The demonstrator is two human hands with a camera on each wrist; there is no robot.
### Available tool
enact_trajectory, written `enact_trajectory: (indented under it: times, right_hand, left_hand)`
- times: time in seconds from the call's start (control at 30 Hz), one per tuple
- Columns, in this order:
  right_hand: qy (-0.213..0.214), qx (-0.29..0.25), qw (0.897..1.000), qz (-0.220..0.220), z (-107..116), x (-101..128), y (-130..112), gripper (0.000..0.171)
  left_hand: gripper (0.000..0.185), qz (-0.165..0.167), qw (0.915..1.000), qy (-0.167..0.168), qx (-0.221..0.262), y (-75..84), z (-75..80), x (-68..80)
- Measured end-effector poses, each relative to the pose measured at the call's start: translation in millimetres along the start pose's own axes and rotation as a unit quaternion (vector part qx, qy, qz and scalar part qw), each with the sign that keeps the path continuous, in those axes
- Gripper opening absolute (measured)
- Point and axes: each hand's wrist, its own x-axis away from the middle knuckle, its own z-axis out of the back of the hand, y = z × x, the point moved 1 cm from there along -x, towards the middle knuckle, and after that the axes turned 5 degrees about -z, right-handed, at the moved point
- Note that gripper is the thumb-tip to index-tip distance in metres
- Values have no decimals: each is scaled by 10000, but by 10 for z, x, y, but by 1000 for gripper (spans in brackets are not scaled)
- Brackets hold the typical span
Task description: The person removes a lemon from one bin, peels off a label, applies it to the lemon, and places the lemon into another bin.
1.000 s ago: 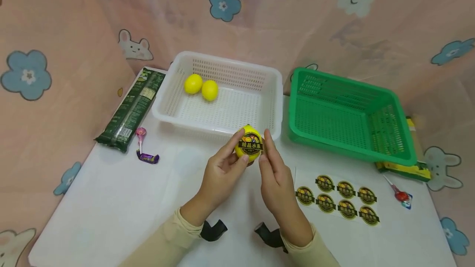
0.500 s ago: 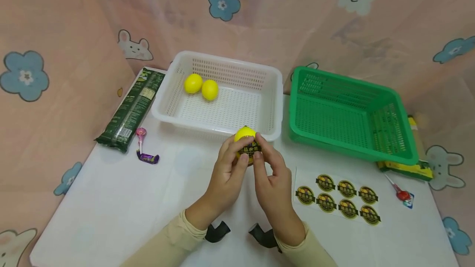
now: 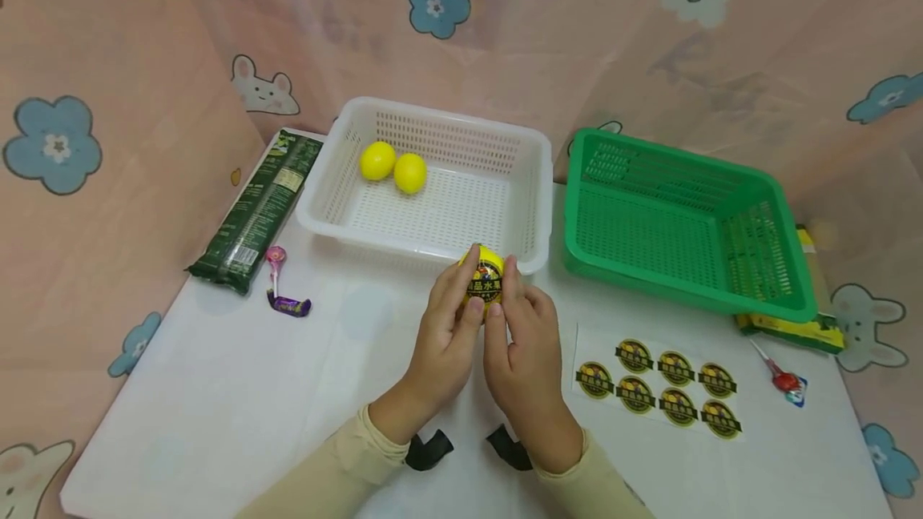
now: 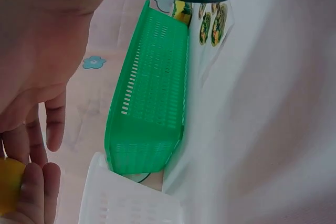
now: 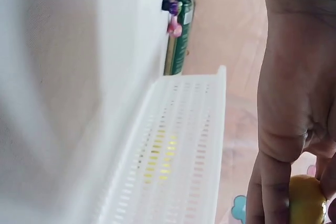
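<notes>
- Leaving alone, at far left, a green packet (image 3: 255, 211), a pink lollipop (image 3: 276, 255) and a purple-wrapped sweet (image 3: 290, 306), all well apart from the work.
- Sparing the white basket (image 3: 425, 245) any knock; best to work clear of its near rim, with two yellow balls (image 3: 393, 167) lying inside, no label visible on either.
- Pinching the yellow fruit (image 5: 306, 200) from the left with the left hand (image 3: 441, 339), index finger along one side, thumb at the lower front. Probably best kept steady as the support.
- Holding that fruit between both hands, near the right part of that rim, with a round dark label (image 3: 485, 283) facing the wearer.
- Smooth, for a good result, from the label's middle outward, following the curve; mind the banner ends, likeliest to lift. Avoid sliding or creasing.
- Pressing from the right with the right hand (image 3: 530, 351), fingers fairly straight, thumb near the label's lower edge. Unable to tell how firmly.
- Keeping the right sleeve (image 3: 591, 483) off the sticker sheet (image 3: 594, 343), just beside.
- Passing over, farther right, the green basket (image 3: 649, 162) and a red lollipop (image 3: 784, 380).
</notes>
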Motion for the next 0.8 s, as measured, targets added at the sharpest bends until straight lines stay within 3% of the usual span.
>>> enact_trajectory:
  times: [0.23,0.43,0.6,0.8]
  right_hand:
    - [-277,805,9955,417,4,-46,33,56]
    - [-412,837,9956,122,105,-159,67,56]
    - [35,793,9968,-8,328,-281,206,58]
    - [557,1176,9915,-90,651,-425,545,58]
  left_hand:
    - [62,175,9998,15,73,-61,34,-4]
    - [65,151,9996,177,188,-61,54,-36]
    - [68,93,9992,200,334,-55,53,-53]
    - [70,247,9976,259,597,-90,62,-43]
